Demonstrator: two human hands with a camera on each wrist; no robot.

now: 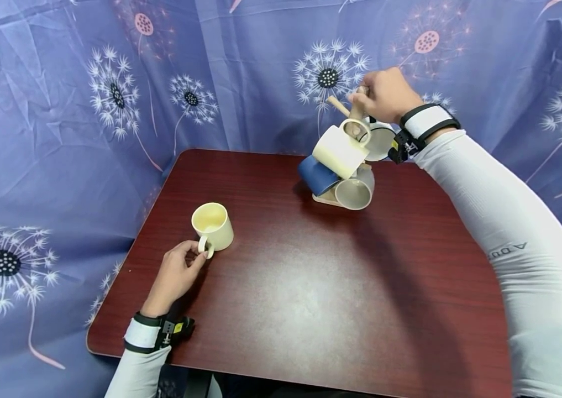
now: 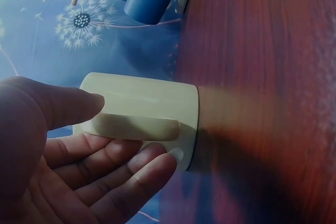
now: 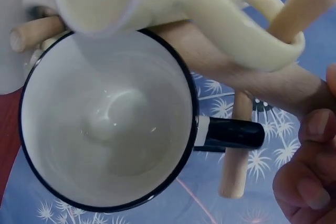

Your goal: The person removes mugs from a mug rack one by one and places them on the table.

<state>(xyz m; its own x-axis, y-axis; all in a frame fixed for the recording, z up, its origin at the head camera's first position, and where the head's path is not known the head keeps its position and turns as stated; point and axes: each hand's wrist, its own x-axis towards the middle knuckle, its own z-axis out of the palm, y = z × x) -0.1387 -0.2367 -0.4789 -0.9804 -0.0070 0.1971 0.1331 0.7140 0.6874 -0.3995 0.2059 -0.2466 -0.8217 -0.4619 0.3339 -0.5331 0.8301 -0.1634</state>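
Note:
A pale yellow mug (image 1: 217, 229) stands upright on the left part of the table. My left hand (image 1: 176, 276) is at its handle (image 2: 131, 127), thumb on one side and fingers on the other. Farther back on the right, my right hand (image 1: 387, 94) grips the top of a wooden mug tree's post (image 3: 252, 80). From the tree hang a cream mug (image 1: 337, 150), a blue mug (image 1: 318, 174), a grey mug (image 1: 355, 190) and a white mug with a black rim and black handle (image 3: 110, 129). The right palm is hidden.
Beneath everything is a dark red-brown wooden table (image 1: 281, 298) with rounded corners. A blue curtain (image 1: 251, 72) with dandelion prints hangs behind and left of it. A bare wooden peg (image 1: 338, 106) sticks out near the top of the mug tree.

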